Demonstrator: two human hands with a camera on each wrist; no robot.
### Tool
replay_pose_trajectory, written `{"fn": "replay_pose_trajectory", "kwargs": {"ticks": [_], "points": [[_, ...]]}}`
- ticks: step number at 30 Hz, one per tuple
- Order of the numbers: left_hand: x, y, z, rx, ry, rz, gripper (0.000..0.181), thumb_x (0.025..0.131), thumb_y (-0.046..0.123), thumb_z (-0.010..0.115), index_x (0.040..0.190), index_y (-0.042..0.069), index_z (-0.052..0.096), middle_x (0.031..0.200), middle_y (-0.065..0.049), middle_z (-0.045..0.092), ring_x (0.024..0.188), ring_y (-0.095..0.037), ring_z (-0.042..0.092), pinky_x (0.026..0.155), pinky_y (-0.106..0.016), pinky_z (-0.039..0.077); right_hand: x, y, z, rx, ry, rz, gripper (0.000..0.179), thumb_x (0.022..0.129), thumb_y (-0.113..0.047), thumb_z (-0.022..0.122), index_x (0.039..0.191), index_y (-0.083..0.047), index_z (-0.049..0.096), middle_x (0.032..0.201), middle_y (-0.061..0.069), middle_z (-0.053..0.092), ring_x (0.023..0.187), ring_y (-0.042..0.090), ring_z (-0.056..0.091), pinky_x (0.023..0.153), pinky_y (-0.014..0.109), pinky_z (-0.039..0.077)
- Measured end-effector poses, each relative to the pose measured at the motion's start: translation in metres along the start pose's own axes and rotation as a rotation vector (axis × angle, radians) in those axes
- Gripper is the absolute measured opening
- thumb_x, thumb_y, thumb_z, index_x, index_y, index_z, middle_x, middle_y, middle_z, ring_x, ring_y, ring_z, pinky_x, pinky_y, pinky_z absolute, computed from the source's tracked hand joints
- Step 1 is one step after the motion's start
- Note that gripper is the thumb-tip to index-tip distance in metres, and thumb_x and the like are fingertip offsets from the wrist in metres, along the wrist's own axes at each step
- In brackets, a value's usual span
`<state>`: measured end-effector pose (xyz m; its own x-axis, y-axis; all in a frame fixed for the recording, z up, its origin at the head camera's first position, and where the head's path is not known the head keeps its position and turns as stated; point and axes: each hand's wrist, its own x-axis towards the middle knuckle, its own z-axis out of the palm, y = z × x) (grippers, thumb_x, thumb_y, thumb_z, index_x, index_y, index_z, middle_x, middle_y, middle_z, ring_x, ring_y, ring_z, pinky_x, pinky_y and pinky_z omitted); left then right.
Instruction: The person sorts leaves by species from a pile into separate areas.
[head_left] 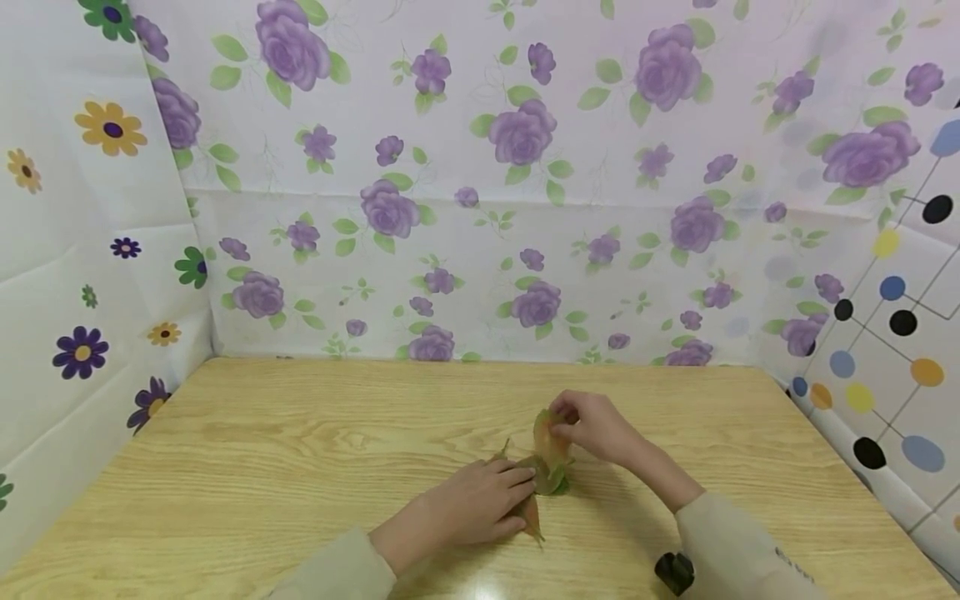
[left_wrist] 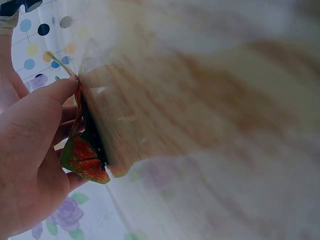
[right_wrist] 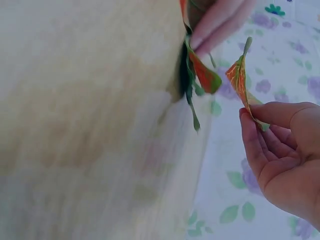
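My right hand (head_left: 596, 425) pinches a green and orange-red leaf (right_wrist: 237, 80) between thumb and fingertips, raised a little off the wooden table (head_left: 300, 433). Left of it, my left hand (head_left: 480, 504) rests palm down on several similar leaves (head_left: 531, 515), its fingers fairly straight and pressing them to the tabletop. One red leaf with a green edge (left_wrist: 85, 160) shows beneath those fingers in the left wrist view. The pressed leaves are partly covered by the left hand. Another green leaf (head_left: 558, 482) lies just below the raised one.
A small black device (head_left: 675, 573) sits by the right sleeve. Behind the table hangs a white cloth with purple flowers (head_left: 525, 133). Patterned cloths stand at the left side (head_left: 82, 275) and right side (head_left: 885, 333). Bare wood stretches around both hands.
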<state>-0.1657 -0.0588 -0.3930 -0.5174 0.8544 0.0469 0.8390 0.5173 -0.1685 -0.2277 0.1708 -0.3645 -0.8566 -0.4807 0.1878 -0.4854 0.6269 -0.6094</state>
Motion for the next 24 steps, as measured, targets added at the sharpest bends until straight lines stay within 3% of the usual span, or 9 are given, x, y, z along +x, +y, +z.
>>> {"fn": "replay_pose_trajectory", "kwargs": {"ticks": [7,14,24], "points": [[0.001,0.0,-0.001,-0.006,-0.008,-0.005,0.049,0.099,0.041,0.052,0.136,0.009,0.055,0.141,-0.004,0.05,0.126,-0.019,0.049,0.098,-0.033,0.045,0.013,0.016,-0.015,0.041,0.049,0.055,0.012,0.089,0.0,0.064,0.1,0.004,0.065,0.09,0.006,0.066,0.082,0.022,0.063,0.068,0.031,0.055],[0.001,-0.001,-0.001,-0.026,-0.03,-0.013,0.05,0.099,0.042,0.051,0.137,0.01,0.054,0.142,-0.003,0.049,0.127,-0.018,0.047,0.099,-0.034,0.045,0.02,0.037,-0.031,0.051,0.102,0.127,0.026,0.087,0.001,0.057,0.111,0.009,0.064,0.103,0.018,0.066,0.096,0.034,0.063,0.076,0.039,0.056],[0.002,-0.003,-0.001,-0.022,-0.026,-0.004,0.05,0.099,0.043,0.051,0.138,0.012,0.054,0.141,-0.001,0.049,0.125,-0.016,0.049,0.096,-0.03,0.046,0.013,0.069,-0.046,0.129,0.124,0.26,0.033,0.092,0.001,0.054,0.122,0.015,0.057,0.117,0.029,0.06,0.102,0.039,0.061,0.08,0.041,0.055]]}}
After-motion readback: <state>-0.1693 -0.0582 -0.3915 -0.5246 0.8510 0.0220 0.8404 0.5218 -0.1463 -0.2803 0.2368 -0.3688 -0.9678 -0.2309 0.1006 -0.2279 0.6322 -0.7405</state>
